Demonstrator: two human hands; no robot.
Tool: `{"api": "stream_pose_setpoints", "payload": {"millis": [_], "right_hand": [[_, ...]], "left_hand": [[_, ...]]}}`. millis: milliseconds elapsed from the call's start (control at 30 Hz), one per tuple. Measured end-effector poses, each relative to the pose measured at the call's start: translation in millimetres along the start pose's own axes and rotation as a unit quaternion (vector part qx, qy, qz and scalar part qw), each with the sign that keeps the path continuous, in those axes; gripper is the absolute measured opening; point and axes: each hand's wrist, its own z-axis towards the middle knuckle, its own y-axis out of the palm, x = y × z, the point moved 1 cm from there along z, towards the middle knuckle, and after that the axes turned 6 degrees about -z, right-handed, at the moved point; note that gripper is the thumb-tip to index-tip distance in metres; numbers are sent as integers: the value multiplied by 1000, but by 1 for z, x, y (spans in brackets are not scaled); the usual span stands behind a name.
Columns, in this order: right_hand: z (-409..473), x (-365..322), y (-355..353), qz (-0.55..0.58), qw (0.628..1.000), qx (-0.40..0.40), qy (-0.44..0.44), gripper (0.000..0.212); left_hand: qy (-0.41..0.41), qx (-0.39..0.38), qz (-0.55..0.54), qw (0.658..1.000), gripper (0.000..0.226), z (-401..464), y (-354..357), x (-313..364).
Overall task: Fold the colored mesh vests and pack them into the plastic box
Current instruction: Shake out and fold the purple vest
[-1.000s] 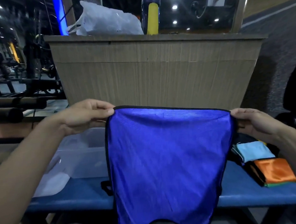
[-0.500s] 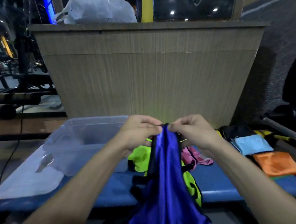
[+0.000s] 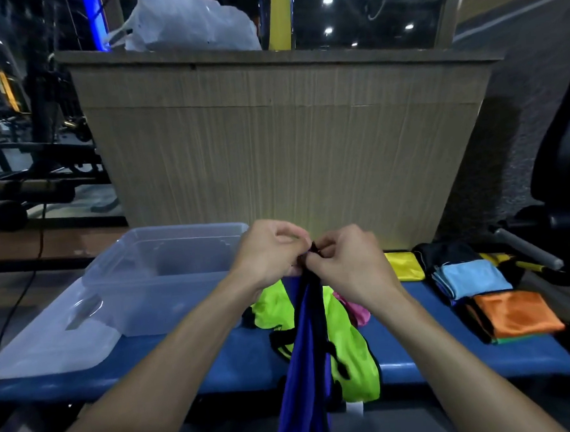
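Both hands, left hand (image 3: 269, 250) and right hand (image 3: 350, 262), pinch the blue vest (image 3: 304, 341) at its top edges, halved, hanging over the bench (image 3: 186, 365); green vest (image 3: 348, 349) unfolded; plastic box (image 3: 160, 277) apparently empty; folded stack (image 3: 513, 312) awaits packing

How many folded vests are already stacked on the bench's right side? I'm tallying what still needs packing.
4 visible: a yellow one behind the right hand, a dark one, a light blue one and an orange one nearest. A green edge beneath the orange suggests more lie hidden.
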Motion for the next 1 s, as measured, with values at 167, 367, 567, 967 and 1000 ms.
{"api": "stream_pose_setpoints", "payload": {"millis": [167, 367, 567, 967, 1000], "right_hand": [[-1, 0, -15, -40, 998, 35, -39, 16], [13, 18, -44, 120, 991, -3, -58, 16], [32, 12, -86, 147, 985, -21, -90, 18], [31, -19, -99, 82, 987, -15, -135, 14], [31, -19, -99, 82, 987, -17, -136, 14]], "left_hand": [[-54, -83, -92, 991, 27, -11, -6, 15], [116, -38, -9, 992, 27, -21, -44, 24], [337, 10, 109, 935, 12, -52, -62, 24], [450, -100, 301, 834, 28, -86, -38, 17], [436, -101, 316, 837, 32, -82, -40, 12]]}}
